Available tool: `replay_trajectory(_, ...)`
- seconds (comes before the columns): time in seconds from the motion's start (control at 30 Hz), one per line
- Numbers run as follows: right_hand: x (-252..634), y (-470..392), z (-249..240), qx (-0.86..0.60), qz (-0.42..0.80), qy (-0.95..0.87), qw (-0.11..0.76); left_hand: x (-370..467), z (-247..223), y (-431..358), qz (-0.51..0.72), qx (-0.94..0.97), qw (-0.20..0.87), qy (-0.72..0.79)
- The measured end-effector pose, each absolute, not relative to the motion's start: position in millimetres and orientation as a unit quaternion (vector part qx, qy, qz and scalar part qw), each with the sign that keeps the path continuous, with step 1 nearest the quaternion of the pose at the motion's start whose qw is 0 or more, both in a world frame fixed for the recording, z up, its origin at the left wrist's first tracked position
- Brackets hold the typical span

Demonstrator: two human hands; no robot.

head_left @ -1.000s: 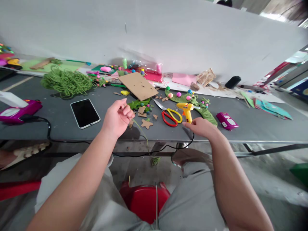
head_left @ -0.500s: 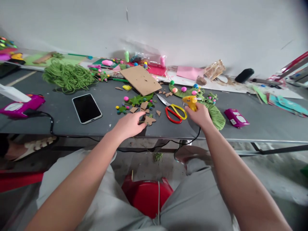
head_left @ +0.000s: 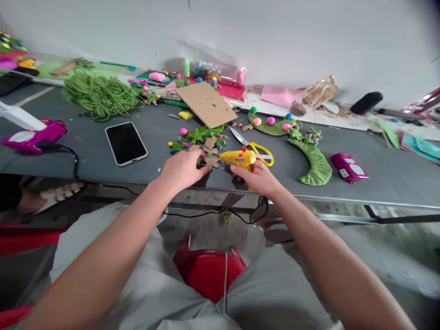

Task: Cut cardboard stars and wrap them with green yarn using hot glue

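My right hand (head_left: 257,176) grips a yellow glue gun (head_left: 237,158), whose nozzle points left at a small brown cardboard star (head_left: 212,162). Thumb and fingers of my left hand (head_left: 184,170) pinch the star's left side, just above the table's front edge. Scissors (head_left: 263,153) with yellow and red handles lie behind the glue gun, partly hidden by it. Around the star are cardboard scraps (head_left: 210,143) and green pieces with coloured balls (head_left: 202,133). To the right lies a green yarn-wrapped ring (head_left: 314,162), decorated with balls along its back part.
A phone (head_left: 126,143) and a heap of green yarn (head_left: 99,94) lie on the left. Purple boxes stand at far left (head_left: 37,136) and right (head_left: 349,167). A cardboard sheet (head_left: 206,104) lies behind the scraps. A black cord (head_left: 206,212) hangs below the table edge.
My right hand has brought the glue gun left, from beside the ring to the star, over the scissors. My left hand still pinches the star. The view has shifted slightly.
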State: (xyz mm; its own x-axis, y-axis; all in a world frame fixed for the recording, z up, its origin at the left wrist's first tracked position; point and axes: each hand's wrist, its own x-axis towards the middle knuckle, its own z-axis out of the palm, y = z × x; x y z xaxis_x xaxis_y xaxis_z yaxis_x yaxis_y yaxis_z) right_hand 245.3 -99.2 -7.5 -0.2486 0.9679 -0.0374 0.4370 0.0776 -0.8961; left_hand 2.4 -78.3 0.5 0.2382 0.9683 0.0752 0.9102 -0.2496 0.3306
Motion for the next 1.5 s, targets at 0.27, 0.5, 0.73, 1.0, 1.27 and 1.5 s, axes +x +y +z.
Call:
replay_trajectory(0.27,239,-96,-13,-0.505,0.416,-0.687,0.316,0,3,-83,0.122,0.769,0.126,0.615)
replay_trajectory(0.5,236,-97,-12,-0.5,0.406,-0.693,0.325,0,1,-86,0.133,0.766,0.107,0.62)
replay_trajectory(0.73,237,-94,-13,-0.491,0.399,-0.707,0.315,5,7,-90,0.085,0.754,0.105,0.643)
replay_trajectory(1.0,238,-93,-13,-0.471,0.404,-0.717,0.317,6,3,-89,0.087,0.751,0.104,0.646)
replay_trajectory(1.27,237,-92,-11,-0.471,0.411,-0.717,0.308,6,3,-89,0.089,0.749,0.104,0.649)
replay_trajectory(1.5,237,-92,-8,-0.47,0.41,-0.722,0.3,6,3,-90,0.083,0.748,0.104,0.65)
